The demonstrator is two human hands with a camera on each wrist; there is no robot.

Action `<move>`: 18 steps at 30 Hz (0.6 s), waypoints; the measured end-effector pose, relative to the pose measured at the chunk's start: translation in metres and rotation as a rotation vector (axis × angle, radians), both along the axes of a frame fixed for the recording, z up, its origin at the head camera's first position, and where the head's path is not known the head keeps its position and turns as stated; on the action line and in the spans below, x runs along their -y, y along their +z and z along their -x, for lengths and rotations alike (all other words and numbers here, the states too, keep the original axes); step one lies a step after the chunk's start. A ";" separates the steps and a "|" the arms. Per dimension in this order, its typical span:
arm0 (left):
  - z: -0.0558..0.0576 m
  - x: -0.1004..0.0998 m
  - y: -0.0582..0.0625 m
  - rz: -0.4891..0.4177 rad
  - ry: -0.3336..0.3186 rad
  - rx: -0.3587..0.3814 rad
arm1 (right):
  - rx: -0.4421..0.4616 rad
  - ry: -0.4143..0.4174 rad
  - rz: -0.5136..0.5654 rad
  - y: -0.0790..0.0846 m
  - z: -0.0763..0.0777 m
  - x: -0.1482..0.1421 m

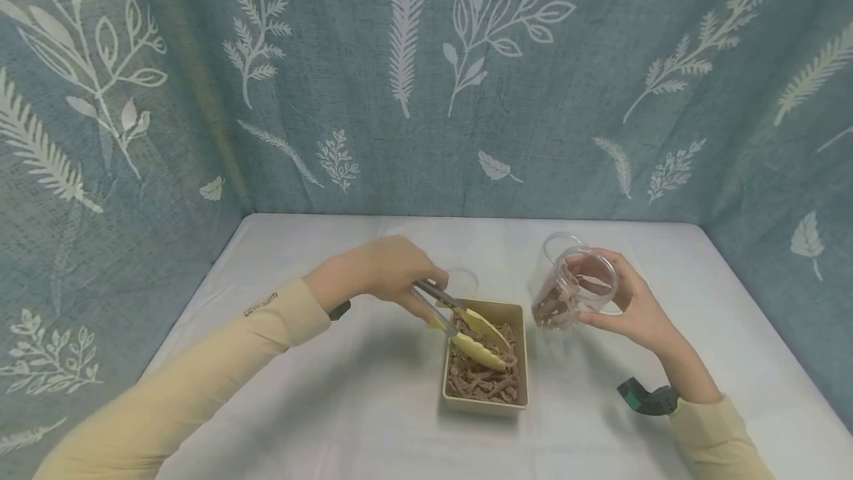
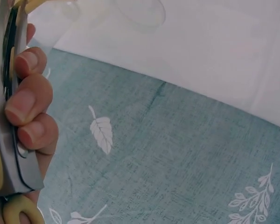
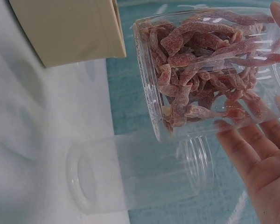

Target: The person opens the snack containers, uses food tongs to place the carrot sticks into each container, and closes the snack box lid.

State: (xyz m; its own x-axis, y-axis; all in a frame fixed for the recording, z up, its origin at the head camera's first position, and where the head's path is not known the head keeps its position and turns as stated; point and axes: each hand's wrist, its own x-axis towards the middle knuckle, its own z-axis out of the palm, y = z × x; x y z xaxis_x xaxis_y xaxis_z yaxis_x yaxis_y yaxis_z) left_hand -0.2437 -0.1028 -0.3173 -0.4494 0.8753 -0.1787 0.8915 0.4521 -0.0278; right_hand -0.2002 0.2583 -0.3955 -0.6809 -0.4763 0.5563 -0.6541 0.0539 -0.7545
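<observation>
In the head view my left hand (image 1: 396, 272) grips metal tongs (image 1: 436, 301) with yellow scalloped tips. The tips reach down among brownish-red dried strips (image 1: 483, 384) in a beige rectangular box (image 1: 486, 409). The left wrist view shows the fingers curled round the tongs' metal arm (image 2: 4, 107); the tips are out of that frame. To the right of the box, my right hand (image 1: 629, 310) holds a clear jar (image 1: 556, 298) tilted, with its round mouth toward me. Similar strips (image 3: 196, 60) lie inside this jar, clearly seen in the right wrist view.
A second clear jar (image 3: 140, 175) stands on the white table (image 1: 320, 406) behind the held one. Behind the box, a clear round rim (image 1: 464, 272) shows, partly hidden by the left hand. A blue-green leaf-patterned curtain (image 1: 360, 80) hangs along the table's back and sides.
</observation>
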 end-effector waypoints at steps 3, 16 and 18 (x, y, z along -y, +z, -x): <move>-0.002 0.002 0.001 -0.008 0.003 0.008 | 0.000 -0.004 -0.006 -0.001 0.000 0.000; -0.002 0.006 0.000 -0.055 0.014 0.008 | 0.012 -0.030 -0.055 0.000 0.000 -0.004; -0.003 0.010 0.000 -0.073 0.027 0.000 | 0.027 -0.055 -0.097 0.002 -0.001 -0.005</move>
